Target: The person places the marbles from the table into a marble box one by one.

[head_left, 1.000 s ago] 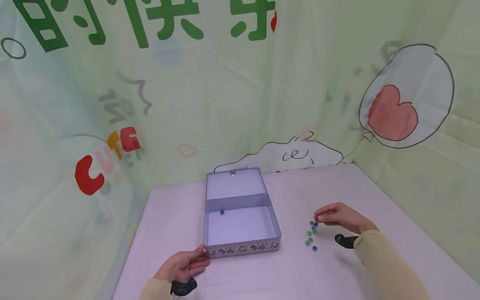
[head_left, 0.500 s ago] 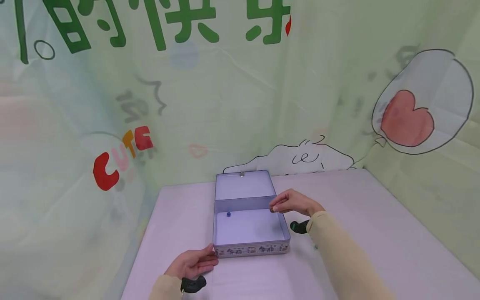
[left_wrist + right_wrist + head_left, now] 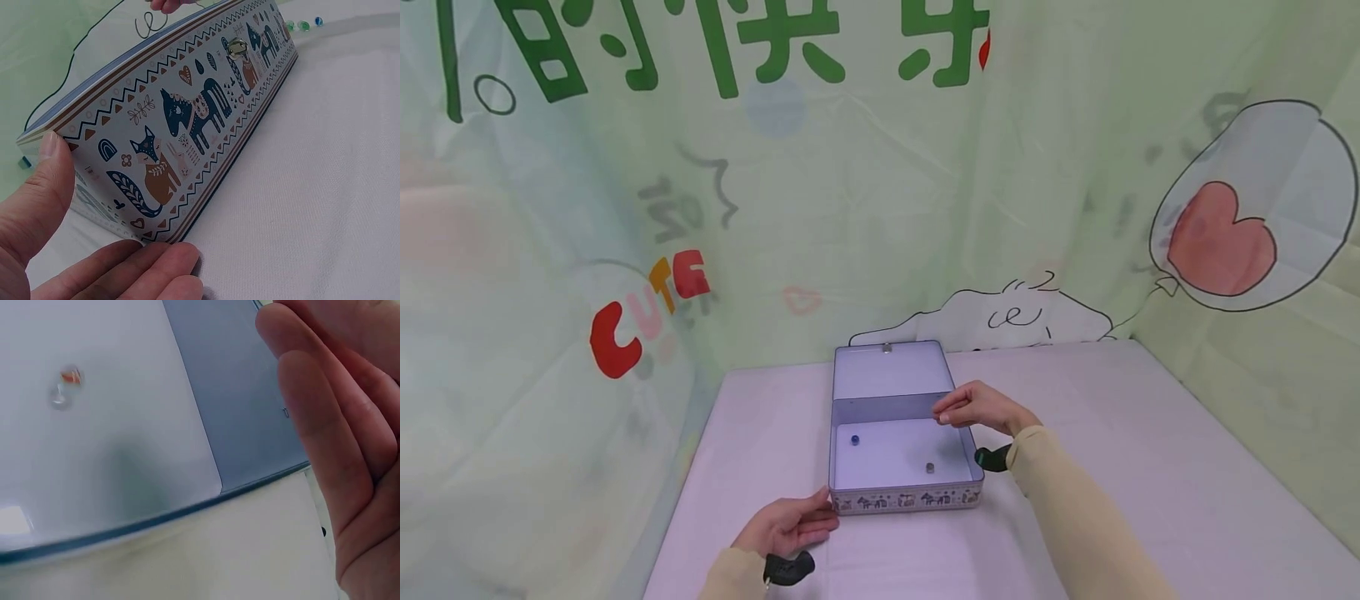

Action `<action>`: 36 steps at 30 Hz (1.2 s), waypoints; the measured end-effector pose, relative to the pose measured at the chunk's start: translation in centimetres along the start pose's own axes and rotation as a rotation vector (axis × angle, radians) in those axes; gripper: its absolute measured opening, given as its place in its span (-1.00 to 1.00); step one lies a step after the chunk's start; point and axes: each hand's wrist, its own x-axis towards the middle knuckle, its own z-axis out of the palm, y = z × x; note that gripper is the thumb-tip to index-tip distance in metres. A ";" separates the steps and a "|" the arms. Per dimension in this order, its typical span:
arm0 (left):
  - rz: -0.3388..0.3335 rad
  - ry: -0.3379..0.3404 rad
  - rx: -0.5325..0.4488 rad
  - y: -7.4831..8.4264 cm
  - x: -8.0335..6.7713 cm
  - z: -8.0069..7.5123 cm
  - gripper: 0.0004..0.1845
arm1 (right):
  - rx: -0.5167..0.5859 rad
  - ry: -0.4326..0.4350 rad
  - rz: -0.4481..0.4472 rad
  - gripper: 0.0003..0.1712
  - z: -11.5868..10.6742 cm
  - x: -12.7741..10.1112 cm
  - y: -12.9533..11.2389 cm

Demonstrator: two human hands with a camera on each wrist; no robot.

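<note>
An open tin box (image 3: 898, 498) with an animal pattern on its wall (image 3: 187, 125) stands mid-table, its lid (image 3: 887, 371) folded back. Inside lie a blue marble (image 3: 853, 439) and a clear marble (image 3: 929, 468), which shows an orange streak in the right wrist view (image 3: 65, 387). My right hand (image 3: 943, 412) hovers over the box's right rear corner with relaxed, empty fingers (image 3: 331, 425). My left hand (image 3: 820, 517) rests at the front left corner, its thumb (image 3: 44, 181) against the wall and its fingers (image 3: 137, 275) flat along the base.
Several loose marbles (image 3: 303, 25) lie on the white cloth (image 3: 1112, 433) to the right of the box; my right arm hides them in the head view. Printed green fabric walls (image 3: 850, 208) close the table at the back and both sides.
My right hand carried a marble from the pile on the right to over the box and let it go; that marble now lies inside. The left hand stayed at the corner.
</note>
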 end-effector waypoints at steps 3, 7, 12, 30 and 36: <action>-0.004 -0.003 0.006 0.0 0.0 0.0 -0.32 | -0.009 0.016 -0.003 -0.60 -0.2 -0.4 -0.2; -0.012 0.003 0.015 0.0 0.1 0.1 -0.30 | -0.028 0.033 -0.012 -0.63 -0.9 -1.3 -0.2; -0.008 0.007 0.018 -0.1 0.3 0.4 -0.32 | -0.044 0.084 0.032 -0.56 -3.1 -3.2 1.3; -0.030 -0.030 0.017 -0.3 -0.2 -0.3 -0.29 | -0.059 0.291 0.209 -0.47 -9.2 -12.3 11.7; -0.007 -0.067 -0.004 -0.5 -0.1 -0.2 -0.41 | -0.092 0.325 0.233 -0.51 -8.9 -11.8 14.0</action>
